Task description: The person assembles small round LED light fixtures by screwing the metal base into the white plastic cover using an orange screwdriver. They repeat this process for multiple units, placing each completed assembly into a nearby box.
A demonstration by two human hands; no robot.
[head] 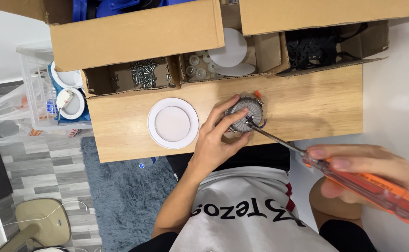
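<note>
While boxes behind the lamp (245, 115) hold screws (144, 73) and caps (199, 65), I see my left hand (216, 140) clasping it, my right hand (367, 165) closed on the screwdriver (353, 179), white ring (173, 123) beside.

A white round lamp (173, 123) lies face up on the wooden table (316, 102). Behind it, open cardboard boxes hold screws (144, 73), white caps (200, 65) and black parts (314, 46). A white basket (41, 88) stands beside the table.

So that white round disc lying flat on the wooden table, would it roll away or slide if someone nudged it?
The white round disc lies flat on its face on the wooden table, so it would probably slide rather than roll. It looks like thin, smooth plastic, so likely light and a bit slippery. Stood on its edge, it could well roll.
</note>
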